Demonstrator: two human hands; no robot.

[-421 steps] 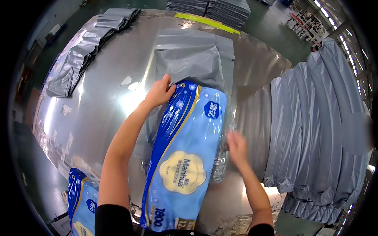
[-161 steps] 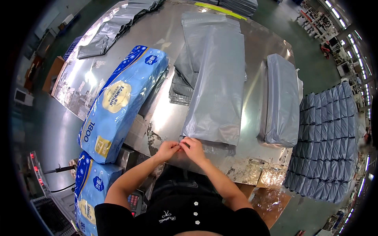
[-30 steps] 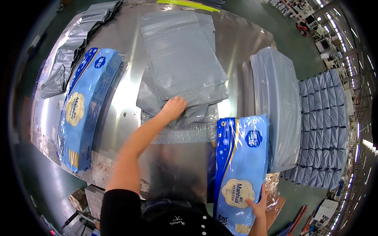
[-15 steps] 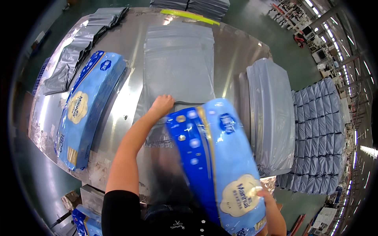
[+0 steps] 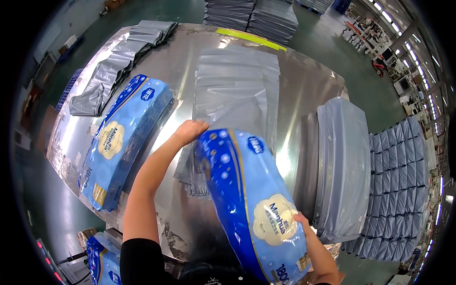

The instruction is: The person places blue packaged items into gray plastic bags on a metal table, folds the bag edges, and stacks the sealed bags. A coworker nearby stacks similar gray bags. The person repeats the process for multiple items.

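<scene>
A flat grey plastic bag (image 5: 232, 71) lies on the metal table in front of me, wrinkled across its middle. My left hand (image 5: 191, 130) pinches the near edge of it at the left side, fingers closed. A long blue plastic-wrapped pack (image 5: 256, 183) with a cream label slants up from my body. My right hand (image 5: 303, 224) grips its lower right side, thumb on top and the other fingers hidden beneath. The pack's far end meets the bag's near edge beside my left hand; whether it is inside the bag, I cannot tell.
Another blue pack (image 5: 127, 133) lies at the left of the metal table (image 5: 308, 85), near crumpled grey bags (image 5: 118, 61). A thick stack of grey bags (image 5: 344, 166) stands at the right edge, with bundled grey stock (image 5: 399, 185) beyond. More blue packs (image 5: 102, 259) sit lower left.
The blue pack's far end has swung left to the bag's edge, close to my left hand. The bag has become wrinkled. My left hand still pinches it. The whole view has shifted slightly.
</scene>
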